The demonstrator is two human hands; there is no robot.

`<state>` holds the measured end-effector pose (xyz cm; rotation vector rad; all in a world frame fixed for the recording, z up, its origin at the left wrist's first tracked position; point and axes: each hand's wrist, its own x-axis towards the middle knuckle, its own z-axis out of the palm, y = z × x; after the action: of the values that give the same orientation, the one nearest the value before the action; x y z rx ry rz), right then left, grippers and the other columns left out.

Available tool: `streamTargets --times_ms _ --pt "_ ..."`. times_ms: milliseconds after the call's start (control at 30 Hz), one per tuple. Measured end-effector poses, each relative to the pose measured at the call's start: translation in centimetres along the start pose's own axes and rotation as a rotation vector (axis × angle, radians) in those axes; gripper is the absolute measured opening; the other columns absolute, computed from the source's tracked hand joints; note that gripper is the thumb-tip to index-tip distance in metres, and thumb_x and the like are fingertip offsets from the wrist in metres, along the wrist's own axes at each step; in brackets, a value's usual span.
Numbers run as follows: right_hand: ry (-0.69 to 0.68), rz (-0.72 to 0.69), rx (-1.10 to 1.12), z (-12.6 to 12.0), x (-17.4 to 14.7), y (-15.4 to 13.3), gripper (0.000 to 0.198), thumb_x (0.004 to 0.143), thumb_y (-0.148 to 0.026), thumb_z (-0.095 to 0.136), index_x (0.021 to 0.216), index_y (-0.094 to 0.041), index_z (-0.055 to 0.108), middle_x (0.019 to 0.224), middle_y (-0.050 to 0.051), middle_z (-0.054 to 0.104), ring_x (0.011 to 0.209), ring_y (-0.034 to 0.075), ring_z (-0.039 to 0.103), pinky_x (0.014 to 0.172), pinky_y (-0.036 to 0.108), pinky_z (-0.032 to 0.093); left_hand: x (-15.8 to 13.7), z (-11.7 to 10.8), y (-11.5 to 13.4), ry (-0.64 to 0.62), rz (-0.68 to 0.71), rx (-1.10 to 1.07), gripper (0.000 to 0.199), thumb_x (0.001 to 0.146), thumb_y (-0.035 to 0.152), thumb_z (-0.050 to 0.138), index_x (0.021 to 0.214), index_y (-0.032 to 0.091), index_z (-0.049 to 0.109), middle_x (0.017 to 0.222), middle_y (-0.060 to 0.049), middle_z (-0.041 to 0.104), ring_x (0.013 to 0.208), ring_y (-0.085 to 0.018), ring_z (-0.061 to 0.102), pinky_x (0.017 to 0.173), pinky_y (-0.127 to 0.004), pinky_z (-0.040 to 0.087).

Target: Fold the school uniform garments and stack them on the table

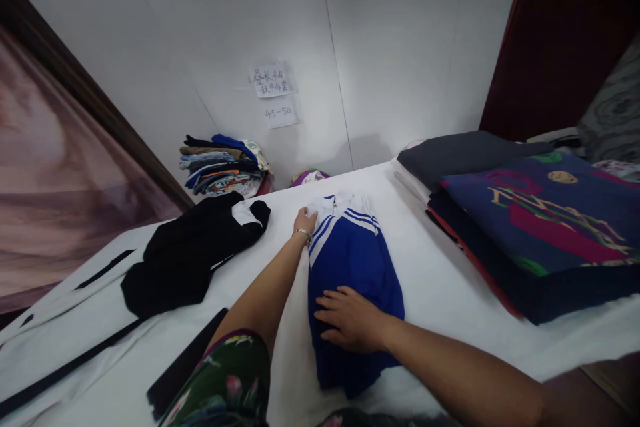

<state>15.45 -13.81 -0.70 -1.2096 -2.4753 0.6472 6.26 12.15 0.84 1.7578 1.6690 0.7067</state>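
Note:
A blue and white jacket point(357, 253) with striped shoulders lies folded lengthwise on the white-covered table, its collar toward the wall. My left hand point(304, 221) has its fingers closed at the white left shoulder edge, near the collar. Spread flat on the blue lower part of the jacket is my right hand point(350, 319), fingers apart and holding nothing. The sides of the jacket under my right palm are hidden.
Left of the jacket lies a black and white garment point(185, 253). Folded clothes point(225, 167) are stacked by the wall. At right stands a stack topped by a patterned navy garment point(545, 213) and a dark grey one point(465, 153). Paper signs point(275, 93) hang on the wall.

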Motion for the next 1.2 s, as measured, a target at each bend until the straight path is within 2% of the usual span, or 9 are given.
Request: streamTargets --times_ms 100,267,533,633,733,833,933,1067,1200 --pt "0.004 -0.002 -0.004 0.0 0.0 -0.1 0.047 0.094 -0.045 0.044 0.134 -0.022 0.051 0.147 0.01 0.042 0.139 0.027 0.031 0.113 0.05 0.021 -1.6 0.6 -1.3 -0.052 0.132 0.066 0.055 0.087 0.033 0.056 0.138 0.017 0.042 0.153 -0.011 0.032 0.142 -0.02 0.026 0.114 -0.028 0.02" --pt "-0.004 0.002 -0.013 0.0 0.0 -0.1 0.046 0.094 -0.044 0.044 0.134 -0.024 0.051 0.147 0.009 0.042 0.138 0.026 0.032 0.113 0.049 0.021 -3.1 2.4 -2.8 -0.174 0.203 0.137 0.046 0.081 0.034 0.062 0.125 0.023 0.056 0.15 -0.007 0.039 0.142 -0.023 0.026 0.115 -0.035 0.016" --pt "-0.012 0.009 0.017 0.0 -0.1 0.1 0.047 0.094 -0.043 0.043 0.136 -0.023 0.049 0.148 0.009 0.04 0.14 0.025 0.029 0.114 0.049 0.018 -6.0 0.9 -3.8 -0.092 0.178 0.062 0.051 0.089 0.033 0.052 0.136 0.017 0.046 0.154 -0.011 0.03 0.144 -0.02 0.02 0.116 -0.031 0.016" --pt "-0.011 0.018 0.027 -0.1 -0.3 0.0 0.047 0.094 -0.044 0.042 0.137 -0.025 0.048 0.148 0.008 0.041 0.14 0.024 0.029 0.114 0.048 0.018 -9.3 0.0 -5.2 -0.091 0.114 -0.027 0.057 0.086 0.032 0.058 0.138 0.016 0.043 0.147 -0.013 0.042 0.139 -0.024 0.032 0.113 -0.033 0.028" --pt "-0.012 0.017 0.028 -0.4 -0.4 -0.1 0.046 0.094 -0.043 0.042 0.136 -0.026 0.049 0.148 0.008 0.041 0.139 0.025 0.032 0.113 0.049 0.02 -12.8 -0.7 -6.6 -0.158 -0.03 -0.278 0.059 0.085 0.026 0.061 0.14 0.018 0.04 0.135 -0.012 0.056 0.127 -0.023 0.05 0.102 -0.032 0.043" --pt "-0.01 0.02 0.032 -0.7 -0.4 -0.2 0.046 0.094 -0.043 0.043 0.135 -0.026 0.05 0.147 0.008 0.041 0.138 0.025 0.033 0.113 0.049 0.021 -15.5 -1.1 -7.5 -0.152 -0.123 -0.469 0.061 0.082 0.021 0.065 0.138 0.016 0.041 0.133 -0.014 0.057 0.119 -0.021 0.057 0.095 -0.027 0.047" --pt "0.009 0.009 0.049 -0.6 -0.4 -0.1 0.045 0.092 -0.042 0.047 0.134 -0.026 0.052 0.146 0.008 0.044 0.137 0.025 0.035 0.112 0.05 0.022 -16.7 -1.6 -7.6 -0.186 -0.204 -0.492 0.063 0.08 0.027 0.069 0.136 0.012 0.043 0.109 -0.013 0.069 0.099 -0.021 0.066 0.082 -0.028 0.052" --pt "0.114 -0.03 0.128 0.2 -0.5 0.2 0.042 0.089 -0.039 0.054 0.128 -0.025 0.058 0.137 0.009 0.054 0.131 0.025 0.044 0.111 0.05 0.027 -17.1 -1.9 -6.9 -0.232 -0.202 -0.495 0.062 0.074 0.035 0.074 0.126 0.01 0.05 0.08 -0.006 0.072 0.079 -0.021 0.068 0.071 -0.031 0.053" --pt "0.435 -0.072 0.338 -0.4 -0.9 1.3 0.031 0.09 -0.036 0.053 0.114 -0.025 0.068 0.12 0.007 0.067 0.118 0.021 0.057 0.106 0.042 0.039 -18.0 -1.6 -6.5 -0.175 0.035 -0.454 0.064 0.067 0.029 0.078 0.123 0.013 0.051 0.104 -0.01 0.071 0.099 -0.022 0.066 0.09 -0.033 0.049"
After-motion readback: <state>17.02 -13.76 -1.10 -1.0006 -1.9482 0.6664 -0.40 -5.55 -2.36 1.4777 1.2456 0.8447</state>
